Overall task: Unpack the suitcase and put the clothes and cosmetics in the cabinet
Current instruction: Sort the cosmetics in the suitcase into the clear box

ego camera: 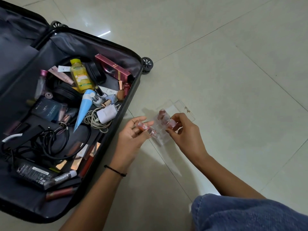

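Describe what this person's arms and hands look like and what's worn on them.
Both forearms are bare, no sleeves in view. The left hand and right hand carry no gloves or visible rings. A thin black cord bracelet circles the left wrist.

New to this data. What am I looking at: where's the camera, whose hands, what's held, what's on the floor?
No machine here: a person works with bare hands, and the one picture comes from a camera worn on their head, looking down. The left hand pinches a small clear tube with pinkish contents. The right hand grips a similar clear vial. Both are over a clear case that seems to sit on the tiled floor. Beside them lies an open suitcase holding loose items: a yellow bottle, a blue tube, a white charger, black cables. The denim at bottom right is the person's leg.
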